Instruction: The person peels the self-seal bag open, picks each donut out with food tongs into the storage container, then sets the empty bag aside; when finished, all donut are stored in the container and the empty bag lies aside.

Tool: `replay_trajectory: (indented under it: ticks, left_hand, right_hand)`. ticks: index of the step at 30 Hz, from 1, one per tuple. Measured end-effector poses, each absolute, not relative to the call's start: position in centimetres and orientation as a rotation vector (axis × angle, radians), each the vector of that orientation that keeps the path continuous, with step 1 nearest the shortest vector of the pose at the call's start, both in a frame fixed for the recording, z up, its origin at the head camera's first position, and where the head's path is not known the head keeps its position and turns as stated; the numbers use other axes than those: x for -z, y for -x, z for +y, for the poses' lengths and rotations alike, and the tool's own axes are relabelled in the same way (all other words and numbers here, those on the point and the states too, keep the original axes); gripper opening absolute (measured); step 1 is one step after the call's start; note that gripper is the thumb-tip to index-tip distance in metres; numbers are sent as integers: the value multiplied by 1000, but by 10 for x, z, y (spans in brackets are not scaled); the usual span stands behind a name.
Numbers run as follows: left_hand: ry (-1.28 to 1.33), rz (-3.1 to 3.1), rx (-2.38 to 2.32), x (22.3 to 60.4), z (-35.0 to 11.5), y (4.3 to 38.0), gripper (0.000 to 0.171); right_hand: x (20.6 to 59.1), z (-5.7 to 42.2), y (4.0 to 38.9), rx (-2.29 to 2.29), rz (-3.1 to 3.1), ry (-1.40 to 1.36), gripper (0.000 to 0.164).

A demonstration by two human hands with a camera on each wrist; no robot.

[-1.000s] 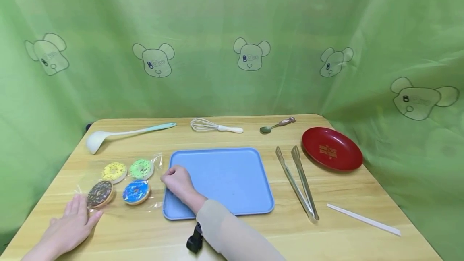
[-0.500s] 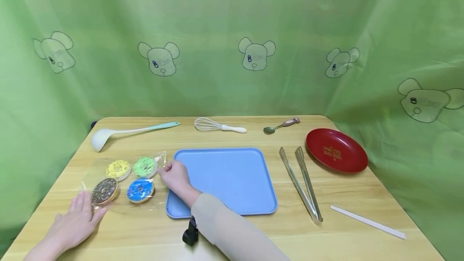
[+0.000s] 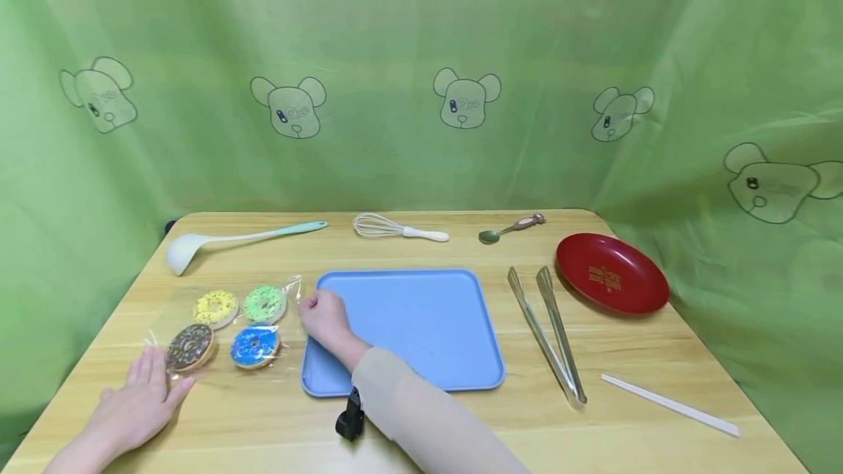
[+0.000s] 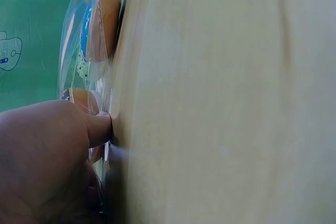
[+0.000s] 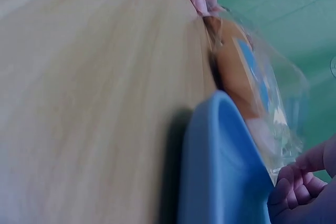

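Note:
Several toy donuts lie in a clear plastic bag on the left of the table: a yellow donut, a green donut, a chocolate donut and a blue donut. My left hand lies flat, its straight fingers pressing the bag's near left corner. With curled fingers, my right hand pinches the bag's right edge; the right wrist view shows thumb and finger together at the film. That hand hangs over the left rim of a blue tray.
Behind the tray lie a ladle, a whisk and a spoon. To the right are metal tongs, a red plate and white chopsticks. A green curtain encloses the table.
My right hand reached left to the bag's edge, then drew slightly back right, its fingers now curled tighter. The left hand keeps its place on the bag. The head view shifted slightly.

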State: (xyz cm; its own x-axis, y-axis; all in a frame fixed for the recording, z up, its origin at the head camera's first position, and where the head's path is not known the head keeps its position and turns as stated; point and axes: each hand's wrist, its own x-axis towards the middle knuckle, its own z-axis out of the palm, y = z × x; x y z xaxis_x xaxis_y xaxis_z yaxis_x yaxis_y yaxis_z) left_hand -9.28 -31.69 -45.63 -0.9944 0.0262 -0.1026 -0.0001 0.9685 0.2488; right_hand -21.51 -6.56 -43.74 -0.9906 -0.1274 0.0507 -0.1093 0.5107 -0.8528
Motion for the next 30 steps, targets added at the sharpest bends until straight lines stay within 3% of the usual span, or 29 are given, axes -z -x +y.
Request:
replay_trajectory:
  ticks: [13,25,30]
  left_hand:
    - [-19,3012,-389,460,-319,91,84]
    - [-15,3013,-373,460,-319,95,85]
    - [-12,3006,-385,461,-320,94,85]
  right_hand:
    - [444,-56,215,1578,2683,144,46]
    - [441,-69,220,1640,2692,81,19]
    - [441,-79,223,1570,2692,151,20]
